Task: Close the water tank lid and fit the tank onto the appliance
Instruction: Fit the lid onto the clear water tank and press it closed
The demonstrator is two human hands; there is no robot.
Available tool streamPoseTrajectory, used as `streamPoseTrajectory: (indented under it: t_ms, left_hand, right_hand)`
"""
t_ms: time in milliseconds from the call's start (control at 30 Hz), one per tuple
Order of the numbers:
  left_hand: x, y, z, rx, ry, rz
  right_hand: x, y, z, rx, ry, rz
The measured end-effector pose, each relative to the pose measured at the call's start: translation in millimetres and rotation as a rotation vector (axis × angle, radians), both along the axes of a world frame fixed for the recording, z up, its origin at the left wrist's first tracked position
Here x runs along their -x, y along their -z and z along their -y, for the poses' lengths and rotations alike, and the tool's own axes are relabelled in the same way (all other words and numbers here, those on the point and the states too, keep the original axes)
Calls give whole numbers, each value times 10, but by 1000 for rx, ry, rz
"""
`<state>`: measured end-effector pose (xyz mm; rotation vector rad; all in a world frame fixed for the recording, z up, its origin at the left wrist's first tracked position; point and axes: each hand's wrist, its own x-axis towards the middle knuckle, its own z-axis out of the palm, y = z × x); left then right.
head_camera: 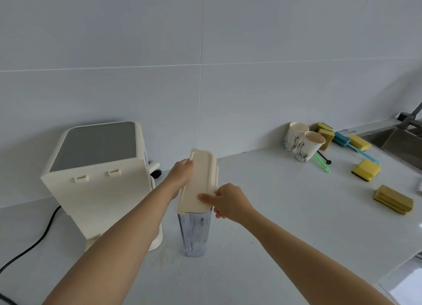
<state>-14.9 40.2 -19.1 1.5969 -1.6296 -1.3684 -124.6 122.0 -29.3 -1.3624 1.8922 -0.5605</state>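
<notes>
A pale desk (pixel 285 213) runs under a tiled wall (pixel 205 53), with its front edge showing at lower right and broad bare room around the middle and near side. At left stands the cream appliance (pixel 96 181), grey on top, two small clips on its facing panel, a black cord (pixel 34 243) trailing off its left side. Just right of it, apart from it, the clear water tank (pixel 194 234) stands upright on the desk; whether it holds water cannot be told. The cream lid (pixel 198 181) sits on the tank's top. The left hand (pixel 180 174) grips the lid's far left edge with fingers curled round it; the right hand (pixel 228 202) pinches the near right corner, thumb on top. At the far right lies a sink (pixel 397 142) with a tap, and before it two printed paper cups (pixel 301 142), their print too small to read and their contents unclear, several yellow sponges (pixel 366 170) and a blue brush (pixel 351 144).
</notes>
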Motion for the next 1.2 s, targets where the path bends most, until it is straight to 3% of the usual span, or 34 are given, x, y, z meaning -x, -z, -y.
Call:
streamPoseTrajectory:
  t_ms: [267,400,500,633,767,933,1200]
  left_hand:
    - [-71,18,-63,-7,34,-16]
    - [-178,48,-134,14,112,-32]
    - [-196,40,-220,114,171,70]
    - [-145,-12,-450,295,239,384]
    - [-113,-3,-583,437,277,628]
    - [-87,47,-609,449,267,681]
    - [-115,29,-528,470,305,669]
  right_hand:
    - [118,-11,81,-119,-79,-82]
    - [330,-133,289,52,-27,-276]
    - [398,-229,497,163,-2,-303]
    - [294,-289,750,148,-215,-213]
    - [116,-272,926,146,-397,-265]
    - [19,-182,1093,75,-473,-341]
    - [33,-176,1113,57,-425,-416]
